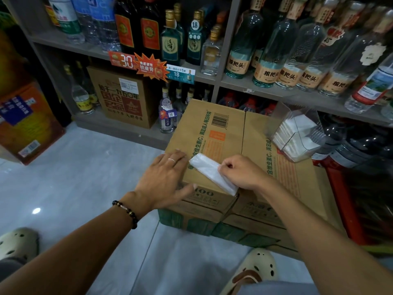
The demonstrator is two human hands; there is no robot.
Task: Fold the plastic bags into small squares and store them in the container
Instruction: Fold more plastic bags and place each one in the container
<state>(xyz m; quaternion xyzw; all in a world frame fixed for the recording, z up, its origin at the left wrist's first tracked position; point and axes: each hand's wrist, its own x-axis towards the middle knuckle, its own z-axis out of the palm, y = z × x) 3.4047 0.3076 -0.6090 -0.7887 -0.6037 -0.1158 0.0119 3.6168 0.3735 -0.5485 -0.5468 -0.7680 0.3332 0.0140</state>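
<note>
A white plastic bag (209, 171), folded into a long narrow strip, lies slanted on top of a brown cardboard box (229, 133). My right hand (242, 173) pinches the strip's right edge near its middle with curled fingers. My left hand (163, 177) lies flat on the box's left corner, fingers straight, fingertips close to the strip's far end. A clear plastic container (297, 133) with several folded white squares inside stands on the box at the back right.
The box tops a stack of cartons (212, 222) on a pale tiled floor (95, 167). Shelves of bottles (276, 60) rise behind and to the right. A brown carton (121, 96) and an orange box (25, 122) stand at the left. Sandalled feet (253, 271) are below.
</note>
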